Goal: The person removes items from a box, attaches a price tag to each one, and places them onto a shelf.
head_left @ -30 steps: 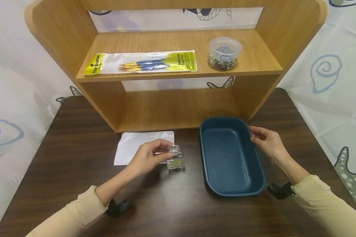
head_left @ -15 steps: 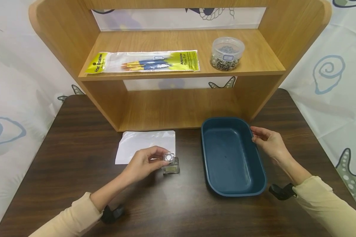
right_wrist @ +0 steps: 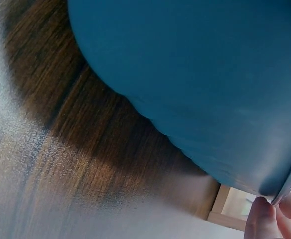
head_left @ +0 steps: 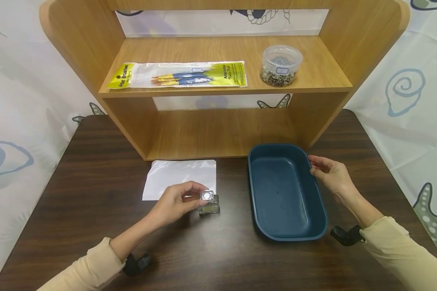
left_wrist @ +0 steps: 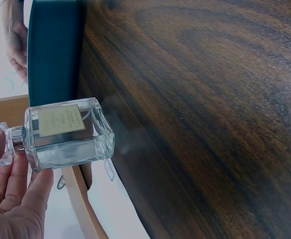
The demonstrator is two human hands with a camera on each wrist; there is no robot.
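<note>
In the head view my left hand (head_left: pixel 180 202) grips a small clear glass perfume bottle (head_left: pixel 209 208) by its square stopper, thumb on the near side. The left wrist view shows the bottle (left_wrist: pixel 68 132) with its pale label and my fingers round the stopper. Its base is close to the dark tabletop; I cannot tell whether it touches. My right hand (head_left: pixel 333 176) pinches the right rim of a deep blue plastic tray (head_left: pixel 280 194). The right wrist view shows thumb and fingertips on the rim, beside the tray's outer wall (right_wrist: pixel 195 74).
A white paper sheet (head_left: pixel 175 173) lies behind the left hand. At the back stands a wooden shelf unit (head_left: pixel 218 133). Its upper shelf bears a packet of artist brushes (head_left: pixel 178 75) and a clear round tub (head_left: pixel 281 66) of small metal pieces.
My left hand has brought the perfume bottle slightly toward me and to the left, then hardly moved. The right hand keeps its place on the tray's rim.
</note>
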